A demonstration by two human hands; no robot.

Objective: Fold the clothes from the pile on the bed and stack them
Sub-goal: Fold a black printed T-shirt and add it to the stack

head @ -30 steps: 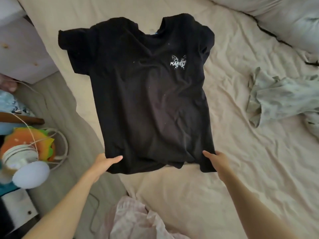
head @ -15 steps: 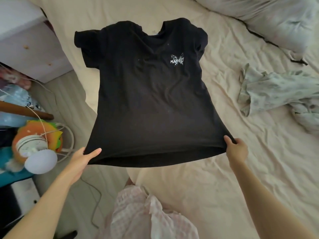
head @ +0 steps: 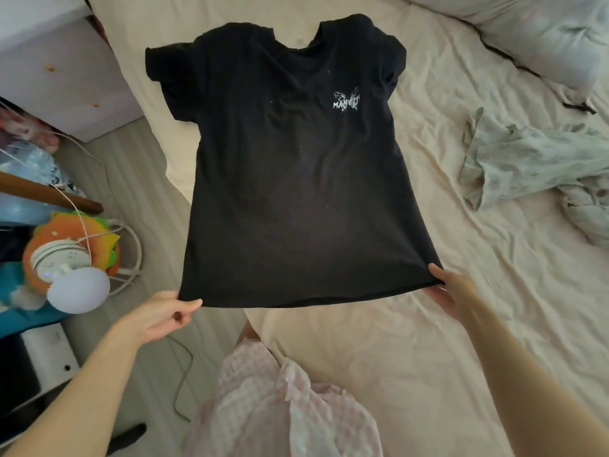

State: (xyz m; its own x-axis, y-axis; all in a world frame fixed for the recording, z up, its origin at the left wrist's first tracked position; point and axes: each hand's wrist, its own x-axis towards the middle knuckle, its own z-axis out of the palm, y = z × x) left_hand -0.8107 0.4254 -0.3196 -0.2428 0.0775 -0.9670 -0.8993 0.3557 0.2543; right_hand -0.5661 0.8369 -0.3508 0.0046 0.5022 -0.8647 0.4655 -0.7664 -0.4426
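A black T-shirt (head: pixel 296 166) (small white butterfly print on the chest) lies spread front-up across the beige bed (head: pixel 445 324), its hem stretched between the left hand (head: pixel 161 313) and right hand (head: pixel 456 290), each pinching a bottom corner, with pale crumpled clothes (head: pixel 527 159) well apart to the right.

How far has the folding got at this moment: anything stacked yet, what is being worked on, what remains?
Done: no folded stack shows anywhere on the beige bed sheet. In hand: the black short-sleeved T-shirt is spread out, unfolded, with the left hand and right hand each pinching a hem corner. Left: folding this shirt, then the crumpled pale grey-green garment on the right, and stacking them.
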